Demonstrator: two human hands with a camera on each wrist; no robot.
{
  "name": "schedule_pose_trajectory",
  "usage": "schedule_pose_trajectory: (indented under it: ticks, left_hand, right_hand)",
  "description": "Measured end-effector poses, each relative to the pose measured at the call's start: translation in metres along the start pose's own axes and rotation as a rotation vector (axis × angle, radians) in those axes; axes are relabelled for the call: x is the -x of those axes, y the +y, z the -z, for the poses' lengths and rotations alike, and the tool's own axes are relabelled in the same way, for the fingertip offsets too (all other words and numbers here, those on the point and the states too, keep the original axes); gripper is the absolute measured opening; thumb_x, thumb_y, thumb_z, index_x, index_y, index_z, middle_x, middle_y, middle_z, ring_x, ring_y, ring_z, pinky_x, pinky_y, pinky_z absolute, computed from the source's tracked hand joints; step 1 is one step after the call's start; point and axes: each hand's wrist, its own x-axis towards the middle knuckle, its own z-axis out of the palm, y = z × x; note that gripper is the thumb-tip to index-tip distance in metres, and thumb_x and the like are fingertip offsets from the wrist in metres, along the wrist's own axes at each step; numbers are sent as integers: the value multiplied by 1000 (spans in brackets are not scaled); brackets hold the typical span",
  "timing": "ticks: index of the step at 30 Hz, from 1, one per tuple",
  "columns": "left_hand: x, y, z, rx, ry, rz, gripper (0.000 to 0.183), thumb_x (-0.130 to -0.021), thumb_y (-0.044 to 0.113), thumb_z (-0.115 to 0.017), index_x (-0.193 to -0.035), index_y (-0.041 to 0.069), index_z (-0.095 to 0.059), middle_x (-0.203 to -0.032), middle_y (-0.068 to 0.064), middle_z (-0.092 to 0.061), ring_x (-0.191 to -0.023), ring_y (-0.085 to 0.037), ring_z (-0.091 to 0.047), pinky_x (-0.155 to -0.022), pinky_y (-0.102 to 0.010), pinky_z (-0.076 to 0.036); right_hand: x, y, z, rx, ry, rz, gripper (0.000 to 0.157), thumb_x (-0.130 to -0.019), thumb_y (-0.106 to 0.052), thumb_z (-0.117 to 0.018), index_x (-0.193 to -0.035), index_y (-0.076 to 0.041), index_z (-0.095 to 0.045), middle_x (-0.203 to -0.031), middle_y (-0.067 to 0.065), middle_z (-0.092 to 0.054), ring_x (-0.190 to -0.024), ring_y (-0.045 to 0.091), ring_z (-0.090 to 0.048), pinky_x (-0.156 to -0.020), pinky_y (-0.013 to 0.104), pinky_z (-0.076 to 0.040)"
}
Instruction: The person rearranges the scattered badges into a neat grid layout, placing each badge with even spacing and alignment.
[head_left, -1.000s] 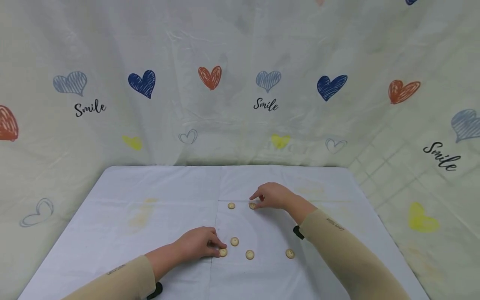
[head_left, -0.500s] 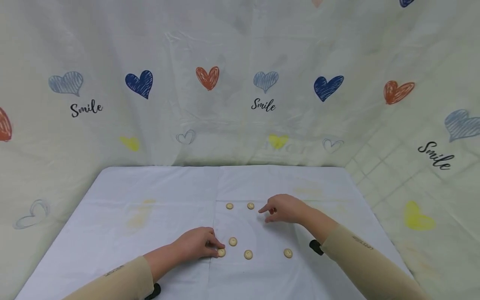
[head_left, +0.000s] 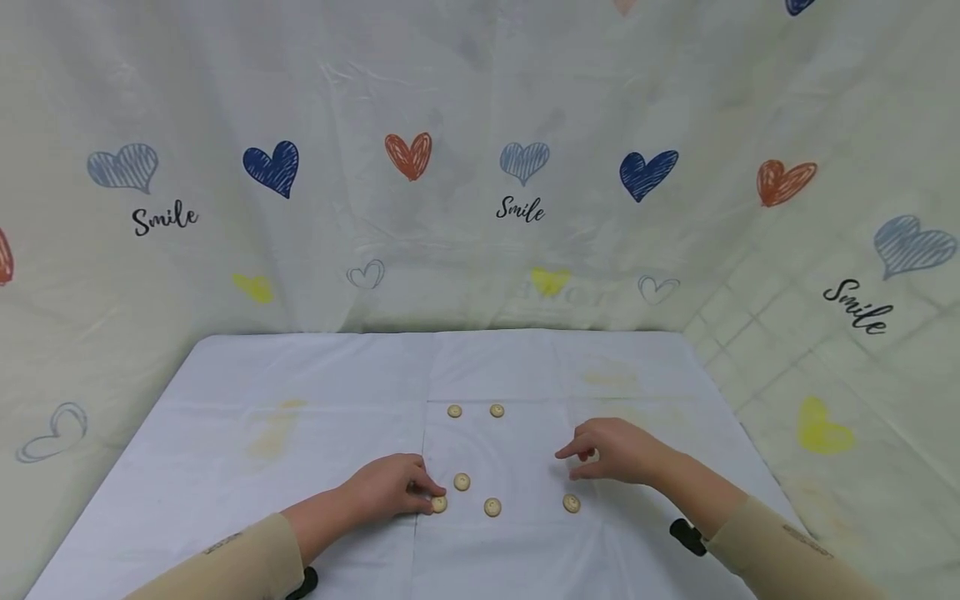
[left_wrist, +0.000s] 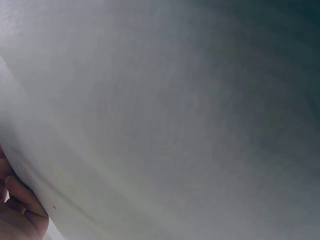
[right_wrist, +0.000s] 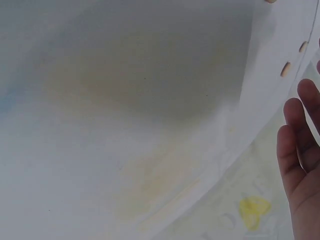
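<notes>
In the head view, my left hand (head_left: pixel 382 490) pinches a round, pale wooden button (head_left: pixel 439 504) at the table's front middle, thumb and forefinger at its edge. Just beyond it lies another button (head_left: pixel 462 482), with a third button (head_left: pixel 492 507) to the right. My right hand (head_left: pixel 618 450) hovers over the right half with nothing in it, its fingers loosely bent. Below that hand is a button (head_left: pixel 572 503). Farther back, a left button (head_left: pixel 454 411) and a right button (head_left: pixel 497 411) lie side by side. The left wrist view catches only some curled fingers (left_wrist: pixel 22 205).
A white cloth (head_left: pixel 225 417) with faint yellowish stains covers the table. Behind it and at the sides hangs a pale sheet (head_left: pixel 450 67) printed with hearts and the word "Smile".
My right hand has let go of the back right button and drawn back toward the right and nearer. The left hand stays at its button. The head view has shifted slightly.
</notes>
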Motion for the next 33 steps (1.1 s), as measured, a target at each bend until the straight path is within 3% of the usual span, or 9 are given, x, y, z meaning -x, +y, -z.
schedule_pose_trajectory:
  ticks: [10, 17, 33]
  left_hand:
    - [1, 2, 3, 7, -1, -1, 26, -80, 32, -82, -105, 29, -80, -82, 20, -55, -71, 1, -48, -64, -22, -41]
    - [0, 1, 3, 18, -5, 12, 25, -80, 32, -82, -105, 29, -80, -82, 20, -56, -70, 0, -48, -63, -22, -41]
    - [3, 4, 4, 29, 8, -5, 26, -79, 30, -83, -105, 29, -80, -81, 19, -55, -70, 0, -47, -62, -23, -40]
  right_hand:
    - [19, 1, -20, -92, -5, 27, 30, -84, -33, -80, -111, -23, -78, -85, -18, -58, -80, 4, -55, -73, 25, -46]
    - [23, 6, -37, -85, -1, 43, 29, -82, -34, -81, -110, -25, -78, -91, -20, -58, -84, 0, -53, -78, 24, -47]
    - [22, 12, -44, -50, 5, 104, 24, -85, -37, -78, -107, -28, -78, -93, -21, -56, -83, -2, -49, -76, 24, -46]
